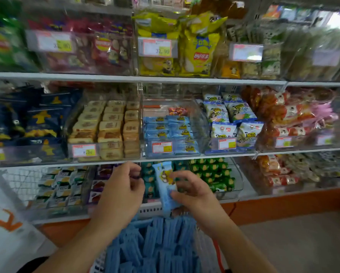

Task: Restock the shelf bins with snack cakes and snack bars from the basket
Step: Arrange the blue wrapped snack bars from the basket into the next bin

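R hand (187, 191) pinches a blue snack cake pack (165, 189), long axis near upright, over the basket (153, 209). L hand (122, 186) just beside it, fingers loosely curled, holding nothing. Matching blue-pack bin (171, 134) sits straight up from R hand, one shelf higher, so R is nearer.

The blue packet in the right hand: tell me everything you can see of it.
The blue packet is a light blue, glossy wrapper with a cartoon figure printed near its top. It stands nearly upright, slightly tilted, in front of the bottom shelf and above the basket of matching blue packets. The right hand pinches its right edge; the left hand is close by, not touching it.
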The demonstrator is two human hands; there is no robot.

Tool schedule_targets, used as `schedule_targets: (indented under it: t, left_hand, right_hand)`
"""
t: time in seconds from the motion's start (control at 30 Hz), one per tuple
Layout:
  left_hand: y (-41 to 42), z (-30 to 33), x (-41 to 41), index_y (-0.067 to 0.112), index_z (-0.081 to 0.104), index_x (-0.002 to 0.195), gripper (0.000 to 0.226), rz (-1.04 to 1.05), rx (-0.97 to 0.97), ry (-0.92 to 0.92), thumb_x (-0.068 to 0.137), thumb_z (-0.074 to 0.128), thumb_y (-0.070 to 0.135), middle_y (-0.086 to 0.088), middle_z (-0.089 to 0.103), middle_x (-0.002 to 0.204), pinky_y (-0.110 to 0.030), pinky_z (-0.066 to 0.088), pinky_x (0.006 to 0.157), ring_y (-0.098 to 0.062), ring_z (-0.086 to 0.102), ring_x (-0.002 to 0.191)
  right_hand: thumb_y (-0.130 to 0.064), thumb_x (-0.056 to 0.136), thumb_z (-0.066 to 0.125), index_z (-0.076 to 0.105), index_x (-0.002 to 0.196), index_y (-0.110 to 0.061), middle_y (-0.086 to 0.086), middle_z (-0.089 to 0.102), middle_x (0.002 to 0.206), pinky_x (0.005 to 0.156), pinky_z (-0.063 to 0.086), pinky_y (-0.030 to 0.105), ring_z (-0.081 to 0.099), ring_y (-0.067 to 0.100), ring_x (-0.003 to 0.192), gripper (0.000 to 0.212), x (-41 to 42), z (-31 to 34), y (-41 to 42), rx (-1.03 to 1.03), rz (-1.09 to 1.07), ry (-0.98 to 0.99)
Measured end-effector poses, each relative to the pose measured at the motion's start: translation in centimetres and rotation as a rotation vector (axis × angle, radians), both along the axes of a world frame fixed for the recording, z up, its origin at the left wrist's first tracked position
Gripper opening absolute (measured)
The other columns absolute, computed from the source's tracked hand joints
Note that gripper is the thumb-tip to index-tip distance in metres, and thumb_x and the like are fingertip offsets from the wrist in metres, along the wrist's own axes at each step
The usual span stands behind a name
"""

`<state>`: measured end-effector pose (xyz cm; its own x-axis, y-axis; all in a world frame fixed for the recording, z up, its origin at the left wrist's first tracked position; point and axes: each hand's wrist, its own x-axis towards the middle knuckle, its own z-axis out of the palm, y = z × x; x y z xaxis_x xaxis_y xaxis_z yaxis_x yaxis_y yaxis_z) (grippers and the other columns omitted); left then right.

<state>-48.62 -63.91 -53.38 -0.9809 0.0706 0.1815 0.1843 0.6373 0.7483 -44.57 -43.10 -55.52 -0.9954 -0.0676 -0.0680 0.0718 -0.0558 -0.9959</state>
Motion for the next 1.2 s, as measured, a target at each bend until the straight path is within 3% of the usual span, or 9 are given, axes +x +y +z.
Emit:
schedule_targets:
  t: [0.1,0.17,0.3,0.43,0.53,0.67,0.8,0.9,1.2]
  left_hand:
    - [2.2,1.1,0.8,0.033,0.057,0.124,0.029,-0.071,0.003,-0.162,0.099,0.064,0.045,0.022,0.063,0.109,-0.023,0.056,0.08,0.005,0.061,0.094]
    - [3.7,1.9,0.9,0.038,0.063,0.122,0.033,-0.154,-0.008,-0.19,0.093,0.068,0.053,0.026,0.066,0.106,-0.012,0.052,0.074,0.01,0.062,0.09]
    - [5.7,2.7,-0.2,0.041,0.073,0.114,0.028,-0.212,-0.087,-0.14,0.088,0.077,0.051,0.029,0.07,0.101,-0.007,0.046,0.07,0.014,0.061,0.09]
    - [6.5,3.6,-2.5,0.04,0.074,0.109,0.025,-0.209,-0.099,-0.153,0.085,0.082,0.042,0.026,0.072,0.097,-0.026,0.058,0.085,0.008,0.065,0.092]
    - [7.1,4.8,-4.8,0.044,0.067,0.113,0.031,-0.206,-0.153,-0.124,0.085,0.081,0.046,0.027,0.068,0.103,-0.032,0.059,0.086,0.003,0.065,0.096]
    - [8.8,6.8,-10.6,0.038,0.059,0.136,0.051,-0.162,-0.356,0.043,0.089,0.078,0.044,0.018,0.065,0.127,-0.031,0.059,0.085,-0.006,0.065,0.105]
    - [11.6,7.0,-18.6,0.03,0.063,0.123,0.035,-0.181,-0.536,0.164,0.091,0.075,0.034,0.004,0.064,0.121,-0.039,0.058,0.079,-0.02,0.066,0.101]
    - [14.1,5.4,-24.5,0.027,0.066,0.119,0.031,-0.206,-0.679,0.198,0.09,0.075,0.032,-0.003,0.064,0.115,-0.041,0.056,0.085,-0.029,0.063,0.108]
    - [19.7,-2.4,-34.0,0.016,0.061,0.117,0.03,-0.226,-0.855,0.169,0.088,0.065,0.006,-0.012,0.066,0.108,-0.045,0.058,0.077,-0.033,0.065,0.1]
  right_hand:
    - [-0.011,0.095,0.074,0.051,0.14,-0.043,-0.005,0.064,0.094,0.065,0.059,0.029,0.069,0.015,0.077,0.06,0.5,0.8,-0.8,0.156,-0.181,0.053]
    - [-0.019,0.095,0.075,0.051,0.124,-0.047,-0.02,0.065,0.1,0.064,0.058,0.032,0.067,0.01,0.074,0.047,0.5,0.3,-1.2,0.296,-0.257,0.099]
    - [-0.015,0.089,0.074,0.053,0.097,-0.04,-0.004,0.069,0.089,0.063,0.053,0.03,0.067,0.018,0.078,0.033,0.5,-0.1,-1.4,0.408,-0.313,0.181]
    - [-0.013,0.088,0.078,0.059,0.113,-0.042,-0.009,0.072,0.11,0.079,0.062,0.031,0.071,0.011,0.098,0.043,-0.1,1.1,0.1,0.264,-0.147,0.156]
    - [-0.003,0.093,0.067,0.061,0.118,-0.036,-0.005,0.067,0.113,0.078,0.057,0.026,0.063,0.022,0.101,0.042,-1.9,2.0,2.4,0.258,-0.139,0.095]
    - [-0.015,0.1,0.063,0.055,0.115,-0.029,-0.011,0.058,0.107,0.073,0.05,0.03,0.058,0.008,0.093,0.022,-7.9,2.5,7.1,0.64,-0.509,0.236]
    - [-0.026,0.104,0.058,0.055,0.127,-0.014,0.001,0.05,0.118,0.075,0.041,0.03,0.047,0.017,0.09,0.026,-14.6,2.6,11.0,1.0,-0.612,0.222]
    - [-0.034,0.103,0.056,0.062,0.11,-0.015,0.003,0.059,0.103,0.065,0.046,0.036,0.057,0.025,0.088,0.021,-17.5,1.7,12.1,1.143,-0.604,0.173]
    - [-0.022,0.097,0.064,0.048,0.078,-0.022,-0.012,0.046,0.074,0.049,0.023,0.025,0.042,0.009,0.066,0.025,-19.2,-1.6,13.2,0.992,-0.685,0.334]
